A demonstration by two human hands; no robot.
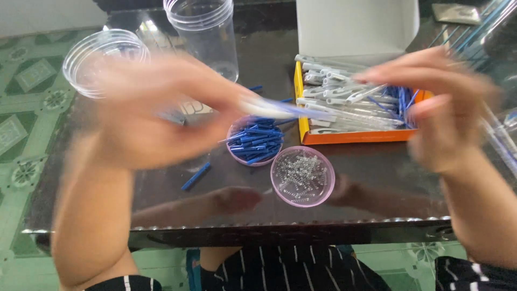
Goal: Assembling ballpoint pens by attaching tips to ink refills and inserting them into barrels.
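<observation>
I am holding both arms up over the dark table (pixel 161 215), my blurry left hand (pixel 156 116) pinching a thin clear pen tube (pixel 301 110) above the blue-stick dish (pixel 256 141), my right hand (pixel 439 102) curling by the orange box (pixel 355 136), its grip too blurry to tell.

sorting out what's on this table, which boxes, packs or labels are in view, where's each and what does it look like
Open cardboard box: right of centre on the dark table, orange and yellow walls, white lid flap standing up behind, filled with clear and white pen parts.
Small foil-like packet: top right corner, flat, greyish.
No readable labels, signs or screens; both hands are blurred.
</observation>
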